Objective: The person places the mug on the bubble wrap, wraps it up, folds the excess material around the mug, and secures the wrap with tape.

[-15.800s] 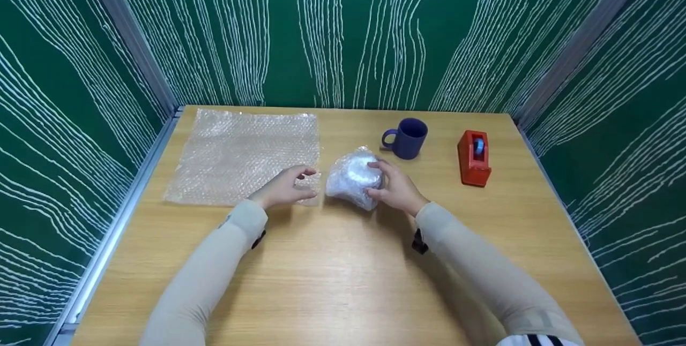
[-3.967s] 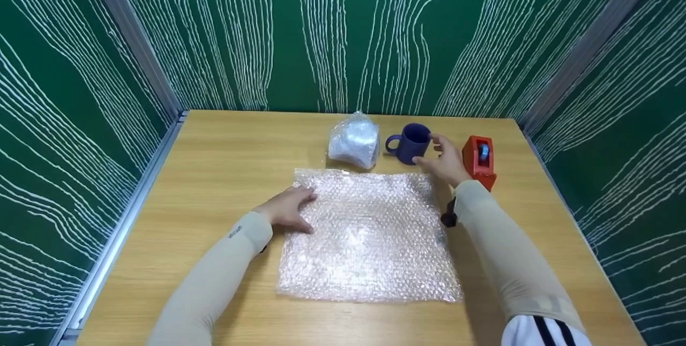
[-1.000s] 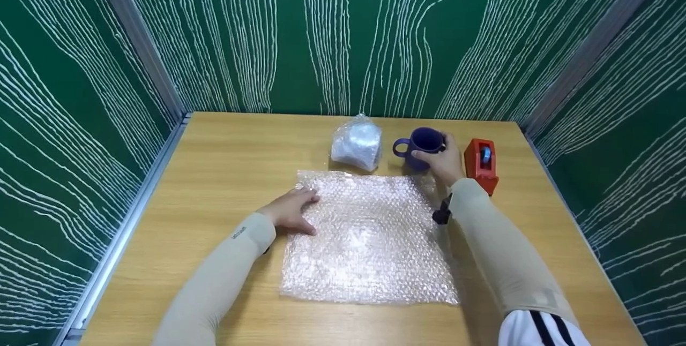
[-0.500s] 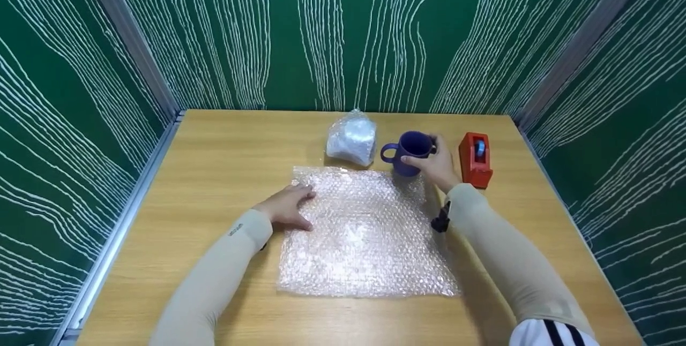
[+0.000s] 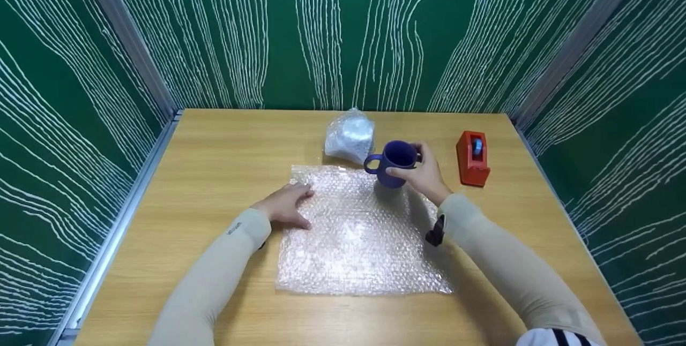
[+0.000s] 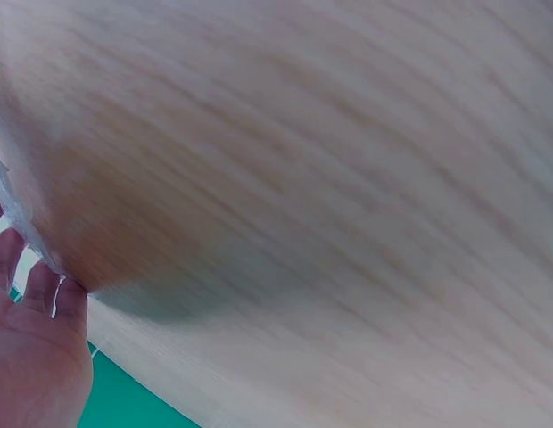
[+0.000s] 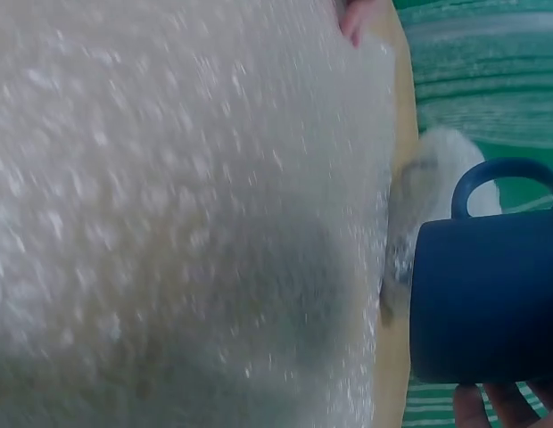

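A dark blue mug (image 5: 394, 166) is gripped by my right hand (image 5: 423, 174), thumb on the near side and fingers round the far side. Its handle points left, and it is held above the upper right part of a bubble wrap sheet (image 5: 359, 244). In the right wrist view the mug (image 7: 491, 299) shows side-on, with fingertips (image 7: 508, 406) against it and its shadow on the wrap. My left hand (image 5: 285, 207) rests on the sheet's left edge, fingers spread; the left wrist view catches this hand (image 6: 36, 348) at the wrap's edge.
Behind the sheet stands a bubble-wrapped bundle (image 5: 349, 136). A red tape dispenser (image 5: 473, 158) with blue tape is on the right of the wooden table (image 5: 225, 148). Green walls (image 5: 375, 35) with white streaks enclose the back and sides.
The wrap sheet came from the left to the middle, and the wrapped bundle went farther back. My right hand has since taken the mug, lifting it left and nearer, over the sheet.
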`<control>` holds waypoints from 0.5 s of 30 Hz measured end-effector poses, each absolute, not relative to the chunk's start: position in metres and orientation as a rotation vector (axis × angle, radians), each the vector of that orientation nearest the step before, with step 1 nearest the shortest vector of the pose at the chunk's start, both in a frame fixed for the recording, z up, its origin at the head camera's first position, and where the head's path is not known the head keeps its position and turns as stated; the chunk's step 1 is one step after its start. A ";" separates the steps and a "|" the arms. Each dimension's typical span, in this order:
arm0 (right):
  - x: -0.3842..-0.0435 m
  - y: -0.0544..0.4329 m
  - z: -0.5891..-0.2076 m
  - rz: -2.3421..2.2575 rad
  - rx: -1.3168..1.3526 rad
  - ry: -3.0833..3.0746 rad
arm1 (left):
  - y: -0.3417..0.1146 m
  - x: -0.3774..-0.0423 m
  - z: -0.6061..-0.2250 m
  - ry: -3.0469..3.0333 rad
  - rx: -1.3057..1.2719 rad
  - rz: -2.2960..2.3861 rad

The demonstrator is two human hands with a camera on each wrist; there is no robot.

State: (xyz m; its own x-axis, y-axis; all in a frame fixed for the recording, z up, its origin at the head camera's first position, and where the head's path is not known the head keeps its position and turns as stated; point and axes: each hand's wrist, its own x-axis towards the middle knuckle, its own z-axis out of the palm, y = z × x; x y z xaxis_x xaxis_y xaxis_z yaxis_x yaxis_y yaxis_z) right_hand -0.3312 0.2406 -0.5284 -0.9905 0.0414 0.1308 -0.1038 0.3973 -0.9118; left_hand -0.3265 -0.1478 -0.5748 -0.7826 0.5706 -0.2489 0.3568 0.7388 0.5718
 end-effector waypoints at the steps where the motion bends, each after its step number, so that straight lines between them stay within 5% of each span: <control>1: -0.329 0.238 -0.529 1.660 0.069 -2.506 | -0.148 -0.326 -0.576 2.531 0.710 0.710; 15: -0.294 0.215 -0.537 1.689 0.190 -2.544 | -0.149 -0.326 -0.577 2.537 0.690 0.700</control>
State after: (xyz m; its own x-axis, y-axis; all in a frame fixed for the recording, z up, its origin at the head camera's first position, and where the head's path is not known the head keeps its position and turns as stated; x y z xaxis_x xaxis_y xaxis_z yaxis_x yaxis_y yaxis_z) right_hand -0.2938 0.2153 -0.5365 -0.9889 -0.0576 0.1370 -0.1486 0.3840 -0.9113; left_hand -0.3261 -0.1485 -0.5767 -0.7898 0.5573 -0.2561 0.3470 0.7503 0.5627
